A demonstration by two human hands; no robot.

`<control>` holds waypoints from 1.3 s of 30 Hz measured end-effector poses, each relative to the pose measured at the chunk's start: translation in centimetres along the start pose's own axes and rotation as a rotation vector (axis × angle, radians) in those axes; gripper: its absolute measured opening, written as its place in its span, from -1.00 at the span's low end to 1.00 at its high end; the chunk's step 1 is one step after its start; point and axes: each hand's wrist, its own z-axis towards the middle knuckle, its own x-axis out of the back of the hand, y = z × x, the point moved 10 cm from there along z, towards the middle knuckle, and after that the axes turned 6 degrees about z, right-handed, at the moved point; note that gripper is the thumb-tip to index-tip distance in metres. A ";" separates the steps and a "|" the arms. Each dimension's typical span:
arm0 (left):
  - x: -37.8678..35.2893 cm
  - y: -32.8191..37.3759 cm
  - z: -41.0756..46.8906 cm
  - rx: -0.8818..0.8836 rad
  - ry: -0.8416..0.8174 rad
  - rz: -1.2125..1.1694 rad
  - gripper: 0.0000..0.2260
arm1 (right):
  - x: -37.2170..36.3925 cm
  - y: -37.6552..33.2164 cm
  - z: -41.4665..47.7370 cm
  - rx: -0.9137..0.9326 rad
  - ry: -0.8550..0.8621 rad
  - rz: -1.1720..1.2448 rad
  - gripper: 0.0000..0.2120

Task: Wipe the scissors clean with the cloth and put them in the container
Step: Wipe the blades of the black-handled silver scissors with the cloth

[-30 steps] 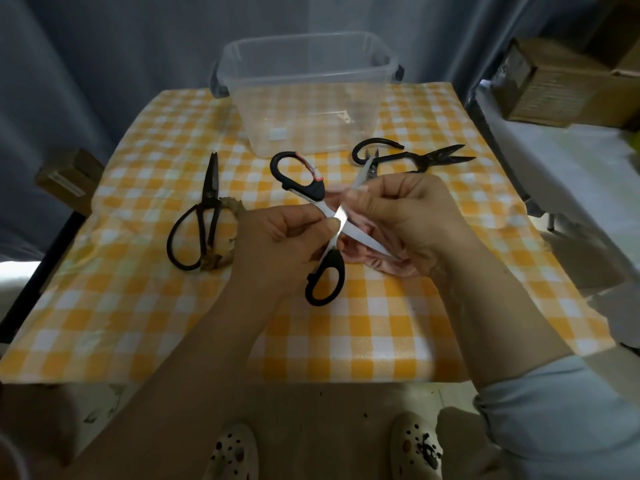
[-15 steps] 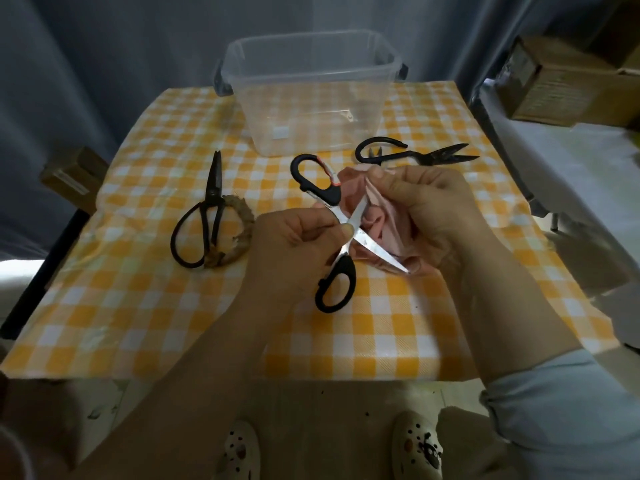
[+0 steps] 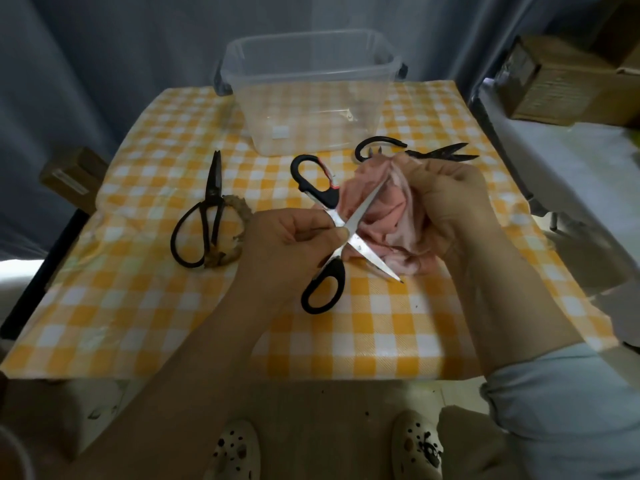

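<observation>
Scissors, steel blades splayed, black plastic loops, pinched at the pivot by L hand over yellow-check tablecloth; R hand, fingers curled, bunches soft pink cloth at one blade (clear container behind, grey curtains).

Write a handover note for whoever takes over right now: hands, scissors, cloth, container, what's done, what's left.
Left hand pinches the silver-bladed scissors near the pivot, blades spread, above the table.
Right hand grips the bunched pink cloth at the blades.
Clear container at the back: no scissors visible inside.
Two black scissors lie on the table, one left, one right.
Done: wiping under way.
Left: finish wiping, place in container; probably the other two as well.
</observation>
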 end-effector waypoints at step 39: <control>2.5 1.6 -0.5 -0.204 0.209 0.112 -0.84 | 0.7 -4.7 -0.2 0.585 0.115 -0.828 -0.86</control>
